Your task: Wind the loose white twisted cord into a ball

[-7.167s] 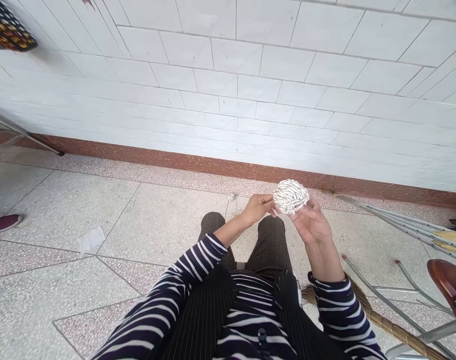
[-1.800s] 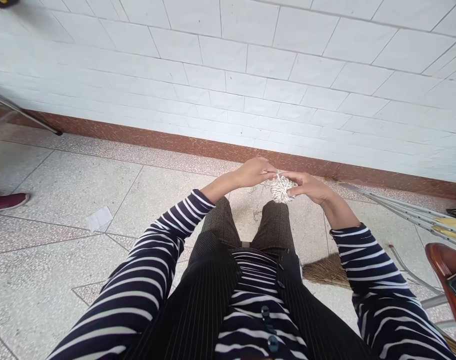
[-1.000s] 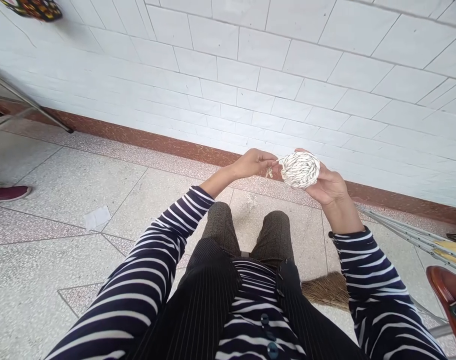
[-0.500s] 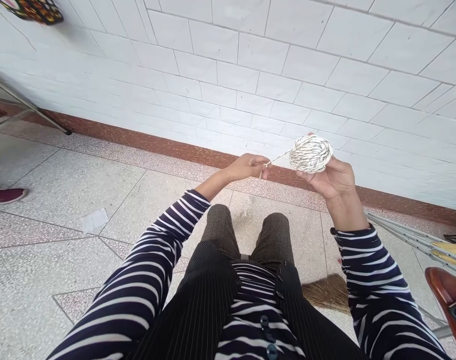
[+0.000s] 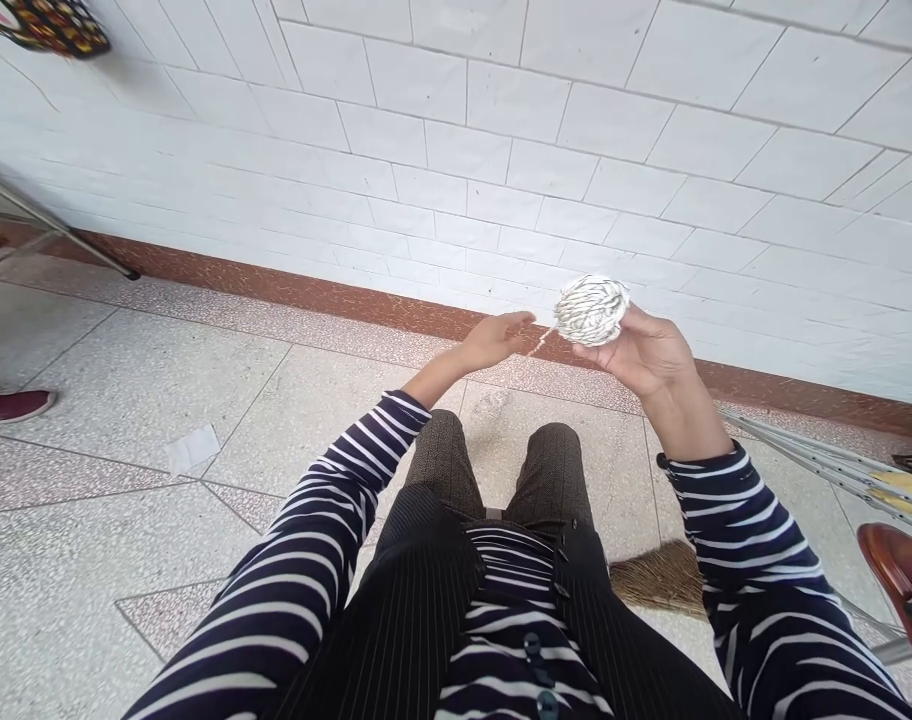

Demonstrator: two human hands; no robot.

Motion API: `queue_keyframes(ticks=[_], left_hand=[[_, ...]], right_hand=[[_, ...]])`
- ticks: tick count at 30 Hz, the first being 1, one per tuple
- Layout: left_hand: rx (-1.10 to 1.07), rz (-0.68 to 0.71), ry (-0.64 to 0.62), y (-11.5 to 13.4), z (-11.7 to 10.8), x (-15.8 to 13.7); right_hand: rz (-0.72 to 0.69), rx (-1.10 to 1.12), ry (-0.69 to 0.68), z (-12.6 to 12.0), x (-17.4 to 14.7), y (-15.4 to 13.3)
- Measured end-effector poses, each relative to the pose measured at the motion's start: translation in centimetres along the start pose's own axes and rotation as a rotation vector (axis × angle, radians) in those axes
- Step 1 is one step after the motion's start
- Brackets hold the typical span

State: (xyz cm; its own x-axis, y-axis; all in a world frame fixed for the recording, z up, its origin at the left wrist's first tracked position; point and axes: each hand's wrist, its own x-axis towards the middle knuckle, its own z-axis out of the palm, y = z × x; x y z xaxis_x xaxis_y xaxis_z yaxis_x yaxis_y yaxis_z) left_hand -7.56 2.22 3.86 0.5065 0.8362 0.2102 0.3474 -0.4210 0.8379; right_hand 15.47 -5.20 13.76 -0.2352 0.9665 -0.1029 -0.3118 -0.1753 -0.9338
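A ball of white cord with dark flecks point(image 5: 591, 310) is gripped in my right hand point(image 5: 647, 350), thumb and fingers at its right side and underneath. From the ball's lower left a short loose end of the cord point(image 5: 541, 341) hangs down. Just left of that end is my left hand point(image 5: 495, 340), its thumb and fingers apart with nothing between them. Whether its fingertips brush the cord I cannot tell. Both hands are held out in front of me, above knee height, before the tiled wall.
White tiles cover the wall point(image 5: 456, 180) ahead. A broom's bristles point(image 5: 660, 578) lie by my right leg, near metal crutches point(image 5: 816, 455) and a brown wooden chair part point(image 5: 895, 560). Leftward are a paper scrap point(image 5: 193, 450), a person's red shoe point(image 5: 13, 407) and a metal leg point(image 5: 88, 245).
My left hand has let go of the cord's end, which now hangs loose. The ball in my right hand has turned and moved a little left, closer to my left hand.
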Motion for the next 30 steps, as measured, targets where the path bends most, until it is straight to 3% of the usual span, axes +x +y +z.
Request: queue_keyframes(ticks=[4, 7, 10, 17, 22, 27, 30], left_hand=[[-0.289, 0.047, 0.034, 2.0, 2.3, 0.8], [-0.312, -0.044, 0.104, 2.7, 3.2, 0.7], [-0.329, -0.035, 0.061, 2.5, 3.3, 0.1], [-0.304, -0.016, -0.078, -0.3, 1.4, -1.8], [-0.103, -0.053, -0.203, -3.4, 0.0, -2.1], [0.183, -0.07, 0.004, -4.0, -0.2, -1.1], [0.001, -0.011, 0.138, -1.6, 1.1, -0.3]], right_hand=[[0.069, -0.015, 0.008, 0.5, 0.8, 0.6], [0.063, -0.025, -0.008, 0.7, 0.9, 0.4], [0.033, -0.032, -0.002, 0.5, 0.8, -0.1], [-0.028, 0.048, 0.119, -0.8, 0.1, -0.4], [-0.044, 0.152, 0.149, -0.5, -0.7, -0.4], [-0.02, 0.173, 0.099, 0.5, -1.2, -0.1], [-0.008, 0.154, 0.068, 1.2, -1.2, 0.3]])
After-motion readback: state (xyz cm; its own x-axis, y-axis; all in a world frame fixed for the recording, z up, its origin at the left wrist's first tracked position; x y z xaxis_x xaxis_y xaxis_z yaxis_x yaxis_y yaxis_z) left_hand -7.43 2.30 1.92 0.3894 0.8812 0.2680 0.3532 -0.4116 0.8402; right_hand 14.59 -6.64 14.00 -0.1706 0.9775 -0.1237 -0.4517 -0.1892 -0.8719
